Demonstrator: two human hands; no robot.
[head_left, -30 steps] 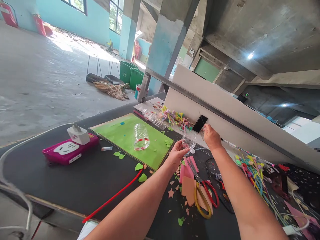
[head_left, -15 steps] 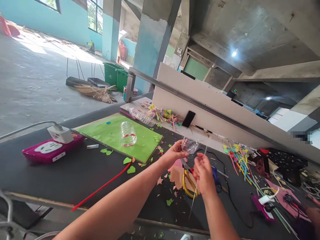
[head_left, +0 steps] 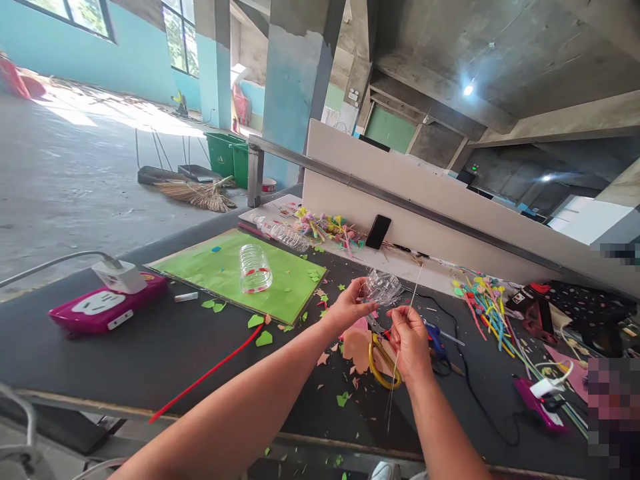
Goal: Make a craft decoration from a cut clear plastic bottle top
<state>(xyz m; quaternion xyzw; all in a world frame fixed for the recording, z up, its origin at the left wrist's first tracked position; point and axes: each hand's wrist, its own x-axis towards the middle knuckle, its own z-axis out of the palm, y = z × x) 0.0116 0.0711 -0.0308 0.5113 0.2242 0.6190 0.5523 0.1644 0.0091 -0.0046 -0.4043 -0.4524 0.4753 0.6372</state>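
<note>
Fingers (head_left: 357, 287) curled, my left hand (head_left: 354, 307) grips plastic (head_left: 384, 287), my right (head_left: 411, 343) 1 rod (head_left: 415, 291); 1 bottle (head_left: 255, 269) nears the sheet's (head_left: 200, 263) front edge.

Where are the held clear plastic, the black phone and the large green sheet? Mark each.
Held clear plastic (head_left: 384, 288): head view, visible middle.
Black phone (head_left: 379, 231): head view, dark face.
Large green sheet (head_left: 207, 268): head view, bare left part.

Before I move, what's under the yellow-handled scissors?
Peach paper shows inside and beside the yellow loop of the scissors, with pink paper just beyond it. The right hand covers part of the scissors, so whatever lies beneath there can't be seen.
</note>
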